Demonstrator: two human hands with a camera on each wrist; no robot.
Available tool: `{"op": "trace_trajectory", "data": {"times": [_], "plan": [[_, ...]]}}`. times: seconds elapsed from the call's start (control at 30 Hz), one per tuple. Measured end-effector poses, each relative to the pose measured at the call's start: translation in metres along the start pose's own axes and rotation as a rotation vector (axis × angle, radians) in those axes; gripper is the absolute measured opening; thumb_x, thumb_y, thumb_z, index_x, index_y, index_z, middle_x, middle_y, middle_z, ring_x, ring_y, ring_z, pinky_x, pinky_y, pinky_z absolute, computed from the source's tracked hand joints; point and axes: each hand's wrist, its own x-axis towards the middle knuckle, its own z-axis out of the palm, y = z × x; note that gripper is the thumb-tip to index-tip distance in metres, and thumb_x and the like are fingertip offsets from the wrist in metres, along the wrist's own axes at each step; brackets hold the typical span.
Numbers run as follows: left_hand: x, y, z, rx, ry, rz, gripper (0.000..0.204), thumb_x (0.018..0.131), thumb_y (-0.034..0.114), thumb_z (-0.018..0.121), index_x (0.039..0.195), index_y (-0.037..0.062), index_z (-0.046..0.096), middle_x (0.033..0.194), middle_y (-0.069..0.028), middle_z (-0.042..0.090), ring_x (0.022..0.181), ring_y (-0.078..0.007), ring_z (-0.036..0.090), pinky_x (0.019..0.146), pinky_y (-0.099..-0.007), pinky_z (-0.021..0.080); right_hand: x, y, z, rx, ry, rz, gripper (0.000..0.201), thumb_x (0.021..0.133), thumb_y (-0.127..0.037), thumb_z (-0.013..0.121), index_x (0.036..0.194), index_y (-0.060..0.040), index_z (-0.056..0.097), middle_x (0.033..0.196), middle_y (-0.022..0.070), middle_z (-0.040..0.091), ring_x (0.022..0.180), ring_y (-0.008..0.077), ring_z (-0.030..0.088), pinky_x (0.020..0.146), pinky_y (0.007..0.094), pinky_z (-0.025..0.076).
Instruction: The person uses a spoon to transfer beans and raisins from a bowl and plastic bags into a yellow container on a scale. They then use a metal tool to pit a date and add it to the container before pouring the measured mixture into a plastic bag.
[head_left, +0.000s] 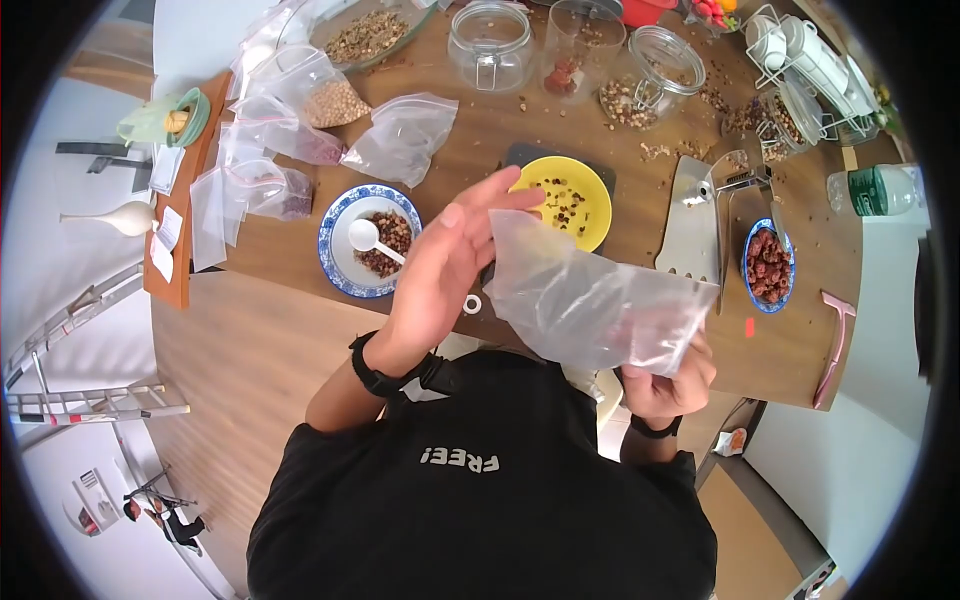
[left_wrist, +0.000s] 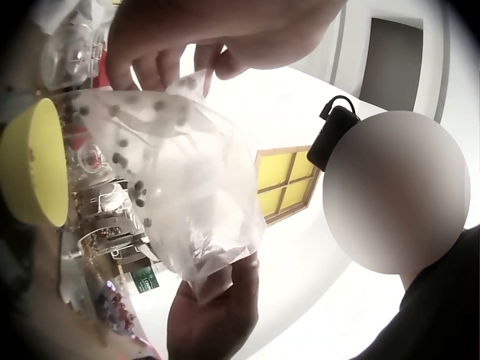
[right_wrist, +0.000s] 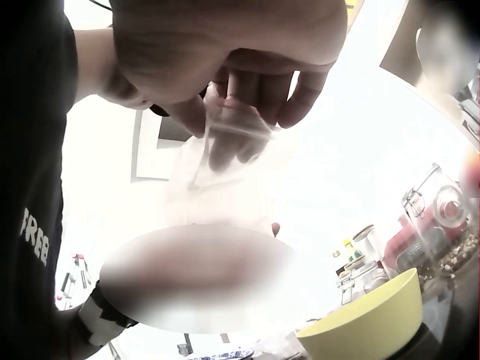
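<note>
Yellow marks one bowl (head_left: pixel 600 218) on the desk (head_left: pixel 475 130), upper middle of the head view, with scattered dark grains (head_left: pixel 568 200) inside. Left of it, a blue-rimmed bowl (head_left: pixel 329 245) holds brown grains (head_left: pixel 393 226) and a white spoon (head_left: pixel 364 236). At the right, an oval dish (head_left: pixel 794 266) is heaped with dark red pieces (head_left: pixel 768 266).

The clear plastic bag (head_left: pixel 580 300) is at centre frame, raised in front of the shirt. Its lower-right end is pinched between thumb and curled fingers of the right hand (head_left: pixel 675 385). Fingers of the left hand (head_left: pixel 440 265) reach out nearly straight at its upper-left edge; whether they touch it, I cannot tell.

The bag's long axis slants gently from upper left to lower right.
</note>
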Motion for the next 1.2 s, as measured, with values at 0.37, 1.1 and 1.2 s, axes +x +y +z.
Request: {"op": "trace_trajectory", "data": {"times": [0.37, 1.1, 1.2], "plan": [[-0.014, -0.032, -0.003, 0.085, 0.131, -0.157, 0.039, 0.108, 0.032, 0.048, 0.123, -0.0006, 0.064, 0.093, 0.0043, 0.063, 0.08, -0.0008, 0.051, 0.068, -0.0191, 0.041, 0.01, -0.004, -0.001, -0.028, -0.083, 0.065, 0.007, 0.086, -0.008, 0.072, 0.084, -0.0055, 0.066, 0.093, 0.0114, 0.077, 0.096, 0.0318, 0.074, 0.108, 0.0513, 0.038], [-0.021, -0.034, 0.016, 0.059, -0.052, -0.276, 0.046, 0.106, 0.029, 0.053, 0.142, -0.0001, 0.047, 0.132, -0.0076, 0.061, 0.122, -0.0139, 0.055, 0.104, -0.0314, 0.043, 0.012, -0.001, 0.002, -0.327, -0.651, 0.102, 0.037, 0.066, -0.006, 0.074, 0.103, -0.0114, 0.071, 0.098, 0.009, 0.07, 0.075, 0.0274, 0.069, 0.061, 0.0378, 0.056], [-0.021, -0.033, 0.016, 0.01, -0.062, -0.354, 0.044, 0.106, 0.024, 0.054, 0.143, 0.0001, 0.046, 0.132, -0.0068, 0.06, 0.122, -0.0132, 0.054, 0.104, -0.0318, 0.043, 0.015, -0.002, 0.006, -0.336, -0.612, 0.108, 0.033, 0.067, -0.006, 0.074, 0.099, -0.0105, 0.071, 0.092, 0.0083, 0.068, 0.073, 0.027, 0.068, 0.06, 0.0388, 0.056]]}}
